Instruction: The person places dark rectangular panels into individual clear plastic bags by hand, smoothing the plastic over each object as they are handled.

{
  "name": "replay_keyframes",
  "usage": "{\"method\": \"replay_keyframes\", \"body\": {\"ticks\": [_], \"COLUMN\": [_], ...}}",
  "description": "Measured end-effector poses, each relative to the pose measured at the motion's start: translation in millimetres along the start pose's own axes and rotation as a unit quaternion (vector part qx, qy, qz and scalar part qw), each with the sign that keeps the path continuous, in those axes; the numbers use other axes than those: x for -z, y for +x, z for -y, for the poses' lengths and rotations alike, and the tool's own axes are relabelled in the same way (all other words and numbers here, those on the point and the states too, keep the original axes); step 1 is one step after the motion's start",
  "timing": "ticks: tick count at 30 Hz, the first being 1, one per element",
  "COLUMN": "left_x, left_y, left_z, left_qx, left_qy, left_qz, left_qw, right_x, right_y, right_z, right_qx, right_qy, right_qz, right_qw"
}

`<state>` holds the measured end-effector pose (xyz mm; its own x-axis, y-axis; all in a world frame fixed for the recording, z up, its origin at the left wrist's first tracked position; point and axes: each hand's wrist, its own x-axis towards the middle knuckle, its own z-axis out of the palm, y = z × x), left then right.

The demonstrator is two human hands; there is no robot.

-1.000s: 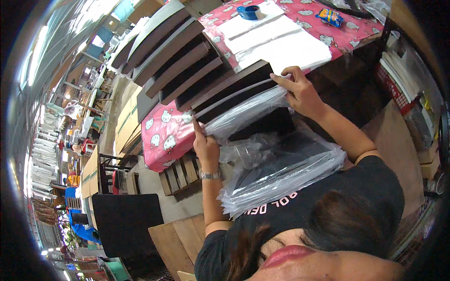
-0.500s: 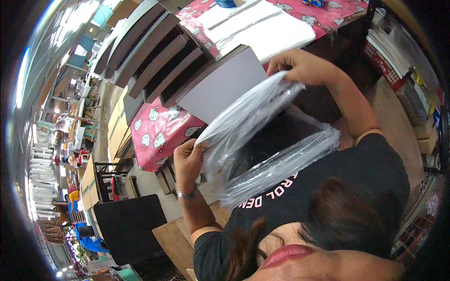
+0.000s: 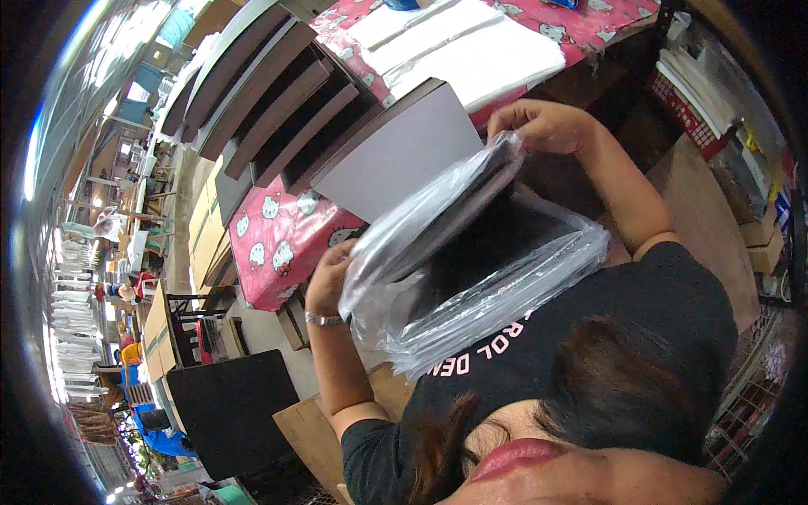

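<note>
A large clear plastic bag (image 3: 513, 290) is stretched between my two hands, close to my chest. My left hand (image 3: 333, 276) pinches its upper edge at the left corner. At the right corner, my right hand (image 3: 545, 126) grips the same edge, with fingers curled over the plastic. Between the raised edge and the folded lower part is a dark area; whether it is something inside or my shirt seen through the bag, I cannot tell. Just beyond the bag leans a flat panel with a pale grey face (image 3: 404, 160), apart from both hands.
Several dark brown, box-like pieces (image 3: 282, 105) stand in a row at the far left, on a table with a pink patterned cover (image 3: 282, 240). White sheets (image 3: 471, 50) lie at the back. A red basket (image 3: 690, 114) is at the right, a black chair-like panel (image 3: 231, 408) lower left.
The bag's upper edge has tipped and narrowed, showing more of the dark area. My left hand has moved slightly left; my right hand has shifted a little right and down.
</note>
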<state>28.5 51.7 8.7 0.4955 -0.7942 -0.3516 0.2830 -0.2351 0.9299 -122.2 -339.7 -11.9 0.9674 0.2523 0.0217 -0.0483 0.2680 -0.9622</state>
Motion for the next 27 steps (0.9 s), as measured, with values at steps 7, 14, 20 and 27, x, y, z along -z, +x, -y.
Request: {"method": "replay_keyframes", "body": {"ticks": [7, 14, 20, 27], "left_x": [11, 2, 17, -26], "left_y": [39, 3, 14, 0], "left_z": [149, 241, 145, -15], "left_qx": [0.226, 0.318, 0.086, -0.277], "left_qy": [-0.029, 0.196, 0.147, 0.166], "left_qz": [-0.095, -0.111, -0.241, -0.108], "left_qw": [0.969, 0.921, 0.956, 0.940], "right_x": [30, 50, 8, -22], "right_y": [-19, -17, 24, 60], "right_z": [-124, -182, -39, -135], "right_qx": [-0.109, -0.180, -0.021, -0.233], "right_qy": [0.081, -0.289, -0.118, -0.482], "right_qz": [-0.086, -0.124, 0.036, 0.330], "right_qw": [0.987, 0.932, 0.992, 0.777]}}
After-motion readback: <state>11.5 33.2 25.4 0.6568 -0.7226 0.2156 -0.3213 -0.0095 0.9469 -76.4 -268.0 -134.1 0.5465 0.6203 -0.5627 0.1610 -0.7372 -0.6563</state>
